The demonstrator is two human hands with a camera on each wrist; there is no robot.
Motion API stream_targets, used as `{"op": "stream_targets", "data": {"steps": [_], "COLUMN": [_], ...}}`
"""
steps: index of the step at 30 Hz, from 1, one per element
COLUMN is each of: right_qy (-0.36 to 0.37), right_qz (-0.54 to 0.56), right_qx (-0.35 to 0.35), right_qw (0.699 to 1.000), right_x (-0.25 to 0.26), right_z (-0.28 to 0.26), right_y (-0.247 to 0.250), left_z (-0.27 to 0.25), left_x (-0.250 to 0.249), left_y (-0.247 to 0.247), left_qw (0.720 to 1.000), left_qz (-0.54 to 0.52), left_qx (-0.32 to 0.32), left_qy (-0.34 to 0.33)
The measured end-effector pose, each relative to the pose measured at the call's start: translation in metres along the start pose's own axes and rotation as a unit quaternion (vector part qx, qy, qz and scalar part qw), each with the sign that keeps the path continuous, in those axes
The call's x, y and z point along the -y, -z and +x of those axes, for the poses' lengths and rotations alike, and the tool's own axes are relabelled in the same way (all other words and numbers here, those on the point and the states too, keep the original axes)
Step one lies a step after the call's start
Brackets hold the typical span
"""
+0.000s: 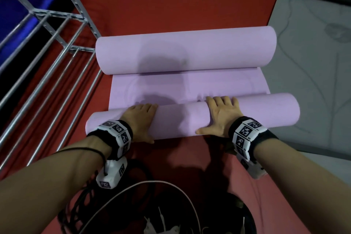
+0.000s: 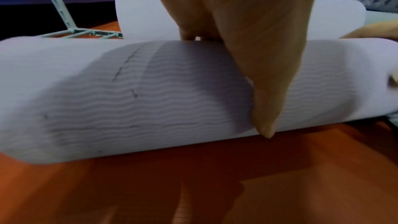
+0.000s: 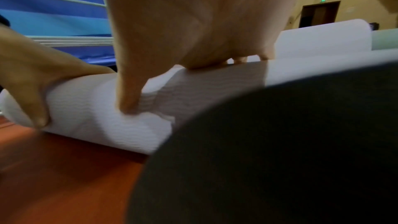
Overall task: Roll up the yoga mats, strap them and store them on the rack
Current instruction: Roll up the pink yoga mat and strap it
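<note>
A lilac yoga mat lies on the red floor (image 1: 180,2), rolled in from both ends. The near roll (image 1: 182,119) is under both my hands; the far, thicker roll (image 1: 186,49) lies beyond a short flat stretch (image 1: 190,85). My left hand (image 1: 140,118) presses on the near roll's left part, fingers over the top and thumb on the near side. My right hand (image 1: 222,114) presses the same way right of the middle. In the left wrist view the left hand (image 2: 237,23) lies on the ribbed roll (image 2: 129,100). In the right wrist view the right hand (image 3: 183,23) presses the roll (image 3: 96,111).
A grey metal rack (image 1: 57,43) with long bars stands at the left, close to the mat's left edge. A grey patterned mat (image 1: 313,62) lies flat on the right. Black cables and a white cord (image 1: 171,205) hang close to my body. A dark strap (image 3: 280,151) blocks the lower right wrist view.
</note>
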State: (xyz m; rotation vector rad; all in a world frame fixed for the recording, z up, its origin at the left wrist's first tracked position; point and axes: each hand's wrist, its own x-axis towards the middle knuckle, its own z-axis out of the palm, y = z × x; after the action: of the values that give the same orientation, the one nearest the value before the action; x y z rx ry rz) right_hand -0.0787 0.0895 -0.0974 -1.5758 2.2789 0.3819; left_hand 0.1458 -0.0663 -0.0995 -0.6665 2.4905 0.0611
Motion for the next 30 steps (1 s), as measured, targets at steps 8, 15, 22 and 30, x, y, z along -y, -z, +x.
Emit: {"op": "stream_targets", "data": {"steps": [8, 15, 22, 30], "right_qy": [-0.002, 0.017, 0.018, 0.050], "right_qz": [0.010, 0.052, 0.023, 0.059], "right_qx": [-0.001, 0.102, 0.085, -0.009], "right_qw": [1.000, 0.993, 0.996, 0.997], "right_x": [-0.003, -0.011, 0.005, 0.013], "right_z": [-0.004, -0.021, -0.032, -0.034], "right_y": [0.001, 0.002, 0.005, -0.020], "left_z": [-0.002, -0.015, 0.002, -0.004], "left_x": [-0.003, -0.010, -0.002, 0.012], "left_y": [0.018, 0.001, 0.010, 0.010], "left_qw": [1.000, 0.987, 0.953, 0.949], "left_qz": [0.012, -0.082, -0.209, -0.260], "left_qx": [0.029, 0.123, 0.215, 0.174], "left_qy": [0.003, -0.056, -0.048, -0.046]}}
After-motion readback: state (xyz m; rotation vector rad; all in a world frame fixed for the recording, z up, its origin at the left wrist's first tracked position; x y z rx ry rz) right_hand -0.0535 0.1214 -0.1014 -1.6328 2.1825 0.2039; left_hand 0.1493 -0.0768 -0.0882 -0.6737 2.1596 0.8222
